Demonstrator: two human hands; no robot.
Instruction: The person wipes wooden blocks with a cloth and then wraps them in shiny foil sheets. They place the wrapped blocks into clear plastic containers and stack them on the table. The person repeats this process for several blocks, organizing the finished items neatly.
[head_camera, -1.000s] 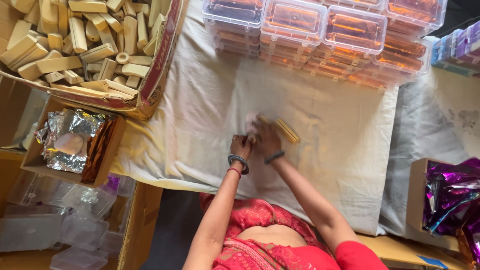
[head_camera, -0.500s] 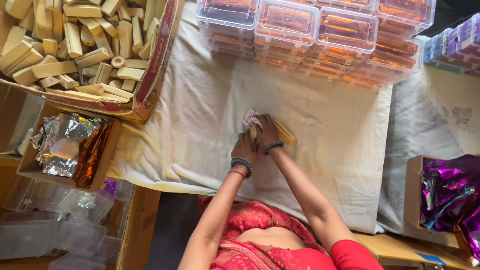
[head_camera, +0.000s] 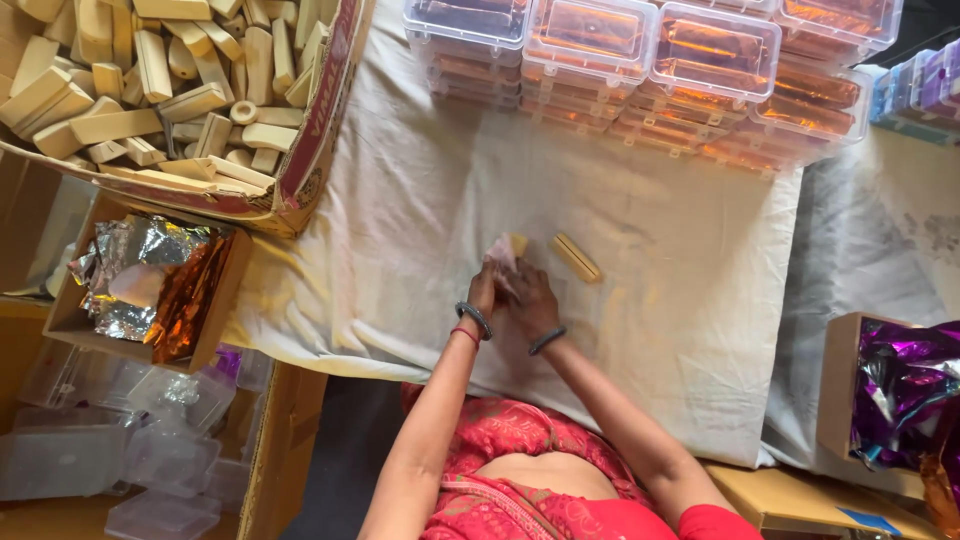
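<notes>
Fingers (head_camera: 497, 272) of both hands press together on a small pale wrapper (head_camera: 501, 250) with a tan block (head_camera: 519, 244) under it, lying on the white cloth (head_camera: 400, 250) of the worktop. Left hand (head_camera: 484, 292) and right hand (head_camera: 530, 300) touch. Just beside them lies a second block (head_camera: 577, 257), untouched.

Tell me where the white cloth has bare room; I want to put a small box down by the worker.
The white cloth is bare between the carton of wooden blocks and the hands, and again right of the loose block towards the cloth's edge. The far edge is crowded with stacked clear boxes.
</notes>
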